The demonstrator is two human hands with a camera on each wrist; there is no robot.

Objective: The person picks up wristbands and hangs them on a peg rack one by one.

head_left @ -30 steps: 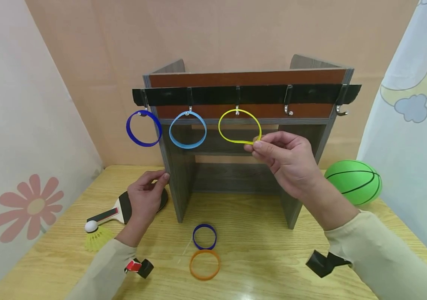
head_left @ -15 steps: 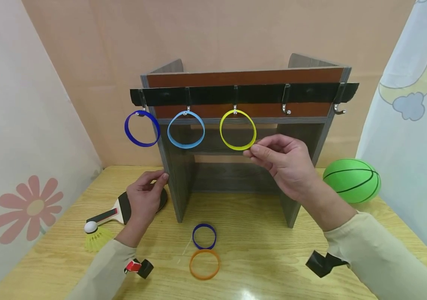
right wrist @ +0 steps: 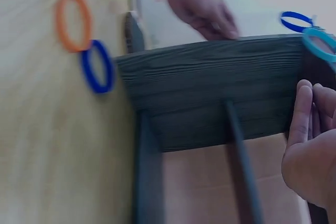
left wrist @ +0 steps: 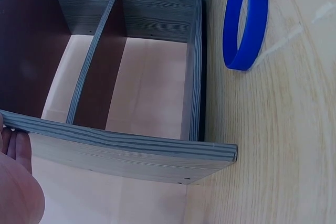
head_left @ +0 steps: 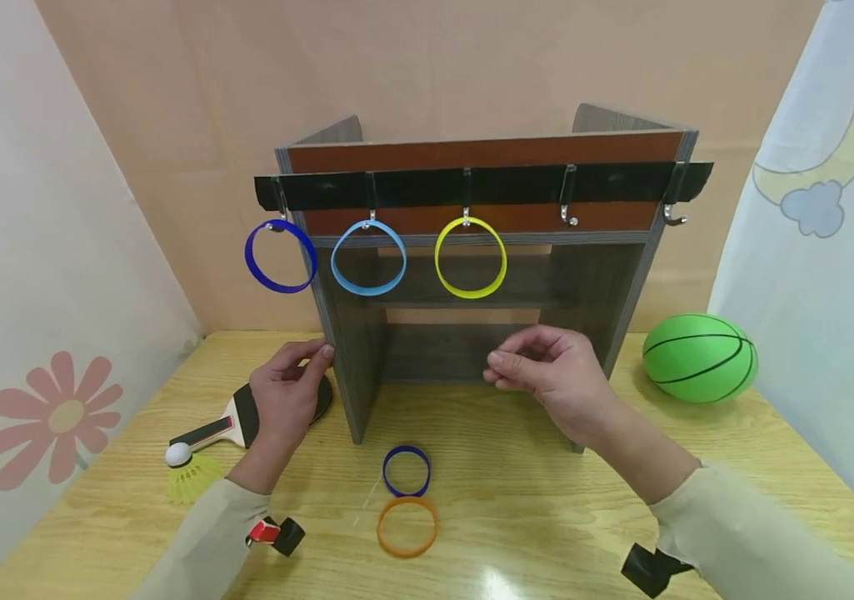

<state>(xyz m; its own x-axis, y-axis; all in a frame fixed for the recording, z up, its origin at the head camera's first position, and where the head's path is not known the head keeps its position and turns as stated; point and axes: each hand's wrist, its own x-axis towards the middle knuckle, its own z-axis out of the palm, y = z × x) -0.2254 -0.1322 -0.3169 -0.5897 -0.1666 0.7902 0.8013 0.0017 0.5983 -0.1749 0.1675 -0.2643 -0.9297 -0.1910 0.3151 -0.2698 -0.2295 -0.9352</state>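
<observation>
Three silicone wristbands hang from hooks on the black strip: a dark blue one, a light blue one and a yellow one at the middle hook. My right hand is below and right of the yellow wristband, apart from it, fingers loosely bent with nothing between them. At the left, my left hand grips the front edge of the shelf's side panel between thumb and fingers. On the table before the shelf lie another dark blue wristband and an orange one, edges meeting.
Two hooks to the right, one of them beside the yellow band, carry nothing. A green ball sits right of the shelf. A table tennis bat and a yellow shuttlecock lie at the left.
The yellow wristband came to hang from the middle hook. My right hand let go of it and moved down. My left hand stayed at the panel.
</observation>
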